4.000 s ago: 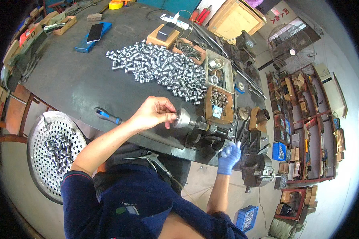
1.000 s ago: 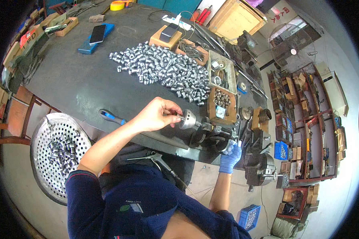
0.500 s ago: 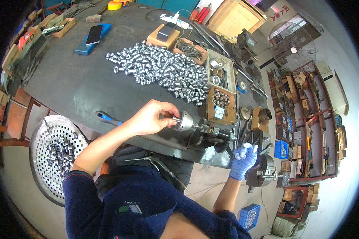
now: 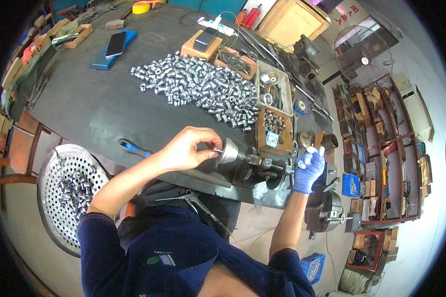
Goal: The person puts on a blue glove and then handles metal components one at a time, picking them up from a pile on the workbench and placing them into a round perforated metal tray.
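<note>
My bare left hand (image 4: 191,147) is closed in a pinch on a small metal piece (image 4: 217,150) at the front of a round steel chuck (image 4: 229,151). The chuck belongs to a dark bench fixture (image 4: 255,171) at the table's near edge. Beyond the fixture's right end, my right hand (image 4: 308,171), in a pale blue glove, is raised with its fingers curled. What lies inside those fingers is hidden. Past my left hand spreads a big pile of shiny metal sleeves (image 4: 198,86).
A perforated metal bowl (image 4: 52,198) with similar parts stands at the lower left. A blue-and-black handled tool (image 4: 134,147) lies left of my wrist. An air gun (image 4: 195,200) rests by my lap. Part boxes (image 4: 285,146) and a vise-like machine (image 4: 324,210) are on the right.
My right hand has moved up and slightly right, away from me. My left hand keeps its pinch at the chuck, whose side holes showed before and now look smeared.
</note>
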